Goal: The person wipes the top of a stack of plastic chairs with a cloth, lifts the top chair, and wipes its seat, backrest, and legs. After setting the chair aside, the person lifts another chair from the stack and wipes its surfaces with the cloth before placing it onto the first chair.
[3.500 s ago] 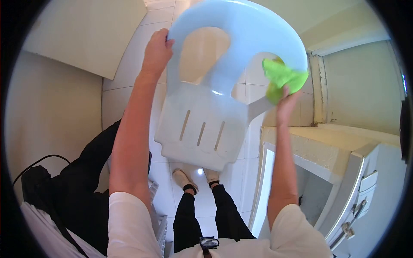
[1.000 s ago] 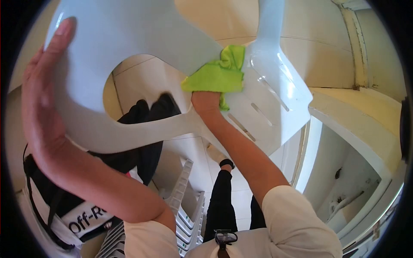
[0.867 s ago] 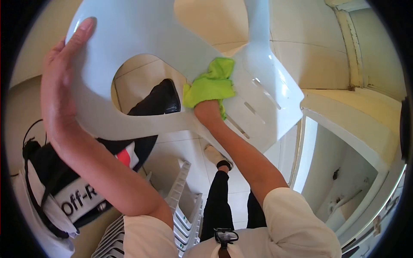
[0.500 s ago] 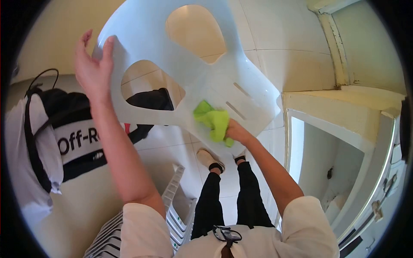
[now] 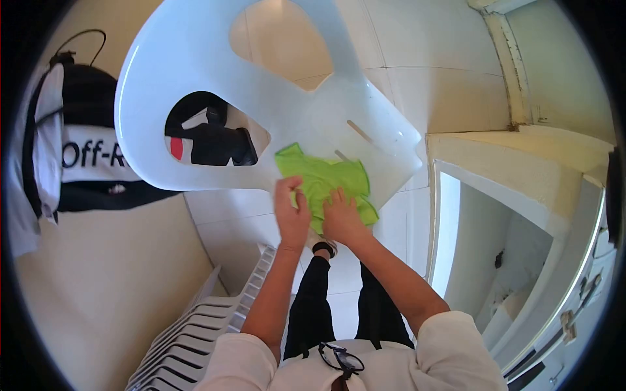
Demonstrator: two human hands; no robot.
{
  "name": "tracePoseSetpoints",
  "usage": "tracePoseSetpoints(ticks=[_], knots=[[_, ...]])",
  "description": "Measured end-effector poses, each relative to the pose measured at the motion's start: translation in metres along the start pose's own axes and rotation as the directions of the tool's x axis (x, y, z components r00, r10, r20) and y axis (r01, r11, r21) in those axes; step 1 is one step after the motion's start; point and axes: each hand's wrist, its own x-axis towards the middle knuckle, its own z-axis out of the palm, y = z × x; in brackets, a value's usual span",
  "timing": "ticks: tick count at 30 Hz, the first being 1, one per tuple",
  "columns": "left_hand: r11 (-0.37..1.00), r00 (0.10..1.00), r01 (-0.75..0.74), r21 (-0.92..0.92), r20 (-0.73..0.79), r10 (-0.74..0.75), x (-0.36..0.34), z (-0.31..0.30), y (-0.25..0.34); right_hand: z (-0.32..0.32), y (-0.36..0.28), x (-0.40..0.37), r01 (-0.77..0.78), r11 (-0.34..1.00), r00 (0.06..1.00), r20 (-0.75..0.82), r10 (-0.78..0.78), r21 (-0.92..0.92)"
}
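A pale plastic chair with large holes in its backrest fills the upper middle. On its seat a bright green cloth lies spread out. My right hand rests on the lower part of the cloth, fingers spread flat. At the cloth's left edge is my left hand, its fingers apart and slightly curled, with nothing gripped. One corner of the cloth reaches up toward the chair's backrest, and a slot in the seat shows just above the cloth.
Black and white garments or bags with lettering hang at the left. Slatted grey plastic furniture stands at the lower left. A ledge with an opening is on the right. Tiled floor lies beyond the chair.
My left hand has left the backrest and come down to the cloth. The bunched cloth is now spread out, and my right hand has opened on it. The chair appears shifted left.
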Motion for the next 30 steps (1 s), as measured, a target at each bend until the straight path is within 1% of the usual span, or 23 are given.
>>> tracePoseSetpoints(ticks=[1, 2, 3, 4, 5, 6, 7, 8, 9, 11, 13, 14, 15, 16, 17, 19, 21, 23, 24, 26, 27, 29, 30], knots=[[1.0, 0.999, -0.014, 0.02, 0.05, 0.013, -0.015, 0.011, -0.019, 0.016, 0.014, 0.006, 0.087, 0.996, 0.994, -0.07, -0.084, 0.035], [1.0, 0.999, -0.008, 0.018, 0.04, 0.007, -0.029, 0.025, -0.038, 0.024, 0.027, 0.008, 0.175, 0.983, 0.976, -0.143, -0.165, 0.061], [0.998, 0.992, 0.028, 0.054, 0.122, -0.035, -0.043, 0.039, -0.057, 0.028, 0.035, 0.008, 0.181, 0.982, 0.975, -0.138, -0.173, 0.048], [0.994, 0.976, 0.064, 0.089, 0.202, -0.081, -0.053, 0.05, -0.063, 0.028, 0.041, 0.004, 0.189, 0.981, 0.959, -0.222, -0.175, 0.042], [0.994, 0.978, 0.073, 0.079, 0.189, -0.087, -0.062, 0.064, -0.07, 0.028, 0.049, 0.0, 0.198, 0.98, 0.936, -0.304, -0.179, 0.034], [0.916, 0.987, 0.032, 0.4, 0.13, -0.091, -0.065, 0.079, -0.076, 0.023, 0.056, 0.003, 0.201, 0.979, 0.937, -0.297, -0.186, 0.02], [0.732, 0.994, 0.011, 0.681, 0.074, -0.084, -0.07, 0.093, -0.078, 0.011, 0.068, 0.006, 0.146, 0.982, 0.901, -0.393, -0.182, -0.12], [0.735, 0.994, 0.023, 0.677, 0.066, -0.091, -0.07, 0.104, -0.08, 0.001, 0.082, 0.012, 0.076, 0.965, 0.851, -0.488, -0.193, -0.25], [0.691, 0.991, 0.07, 0.719, 0.032, -0.133, -0.062, 0.116, -0.083, -0.003, 0.107, 0.024, 0.079, 0.962, 0.855, -0.479, -0.2, -0.26], [0.635, 0.984, 0.123, 0.763, -0.008, -0.181, -0.042, 0.131, -0.085, -0.006, 0.146, 0.043, -0.09, 0.962, 0.762, -0.639, -0.101, -0.26], [0.615, 0.973, 0.226, 0.755, -0.151, -0.172, -0.007, 0.115, -0.081, -0.008, 0.129, 0.048, -0.074, 0.969, 0.783, -0.615, -0.09, -0.236], [0.615, 0.971, 0.233, 0.753, -0.152, -0.182, 0.005, 0.113, -0.085, -0.002, 0.129, 0.046, -0.068, 0.974, 0.795, -0.602, -0.077, -0.214], [0.607, 0.957, 0.288, 0.741, -0.242, -0.159, 0.024, 0.113, -0.093, 0.002, 0.128, 0.046, -0.07, 0.972, 0.796, -0.6, -0.081, -0.224], [0.592, 0.935, 0.341, 0.73, -0.326, -0.137, 0.048, 0.121, -0.089, -0.002, 0.13, 0.046, -0.028, 0.985, 0.781, -0.619, -0.086, -0.172], [0.589, 0.934, 0.345, 0.731, -0.326, -0.144, 0.073, 0.134, -0.084, -0.007, 0.135, 0.045, 0.017, 0.993, 0.766, -0.636, -0.089, -0.118], [0.526, 0.896, 0.44, 0.728, -0.399, -0.196, 0.117, 0.154, -0.08, -0.013, 0.139, 0.047, 0.022, 0.994, 0.78, -0.621, -0.082, -0.104], [0.597, 0.928, 0.372, 0.711, -0.271, -0.255, 0.142, 0.172, -0.059, -0.016, 0.144, 0.053, 0.035, 0.997, 0.799, -0.597, -0.073, -0.075], [0.737, 0.978, 0.117, 0.666, -0.208, 0.033, 0.151, 0.192, -0.058, -0.018, 0.147, 0.055, 0.021, 0.993, 0.78, -0.62, -0.087, -0.114], [0.726, 0.977, 0.118, 0.678, -0.208, 0.036, 0.153, 0.191, -0.06, -0.018, 0.146, 0.056, 0.015, 0.993, 0.777, -0.624, -0.088, -0.121], [0.731, 0.97, -0.145, 0.667, -0.048, 0.236, 0.154, 0.184, -0.065, -0.016, 0.144, 0.057, 0.005, 0.992, 0.784, -0.615, -0.079, -0.122], [0.727, 0.971, -0.14, 0.672, -0.05, 0.233, 0.157, 0.174, -0.07, -0.017, 0.144, 0.057, -0.016, 0.99, 0.791, -0.607, -0.072, -0.138], [0.719, 0.906, -0.422, 0.552, 0.291, 0.307, 0.163, 0.139, -0.083, -0.016, 0.144, 0.057, -0.012, 0.99, 0.785, -0.615, -0.077, -0.139], [0.717, 0.905, -0.424, 0.553, 0.29, 0.312, 0.163, 0.122, -0.091, -0.016, 0.144, 0.058, -0.015, 0.989, 0.78, -0.621, -0.082, -0.149]])
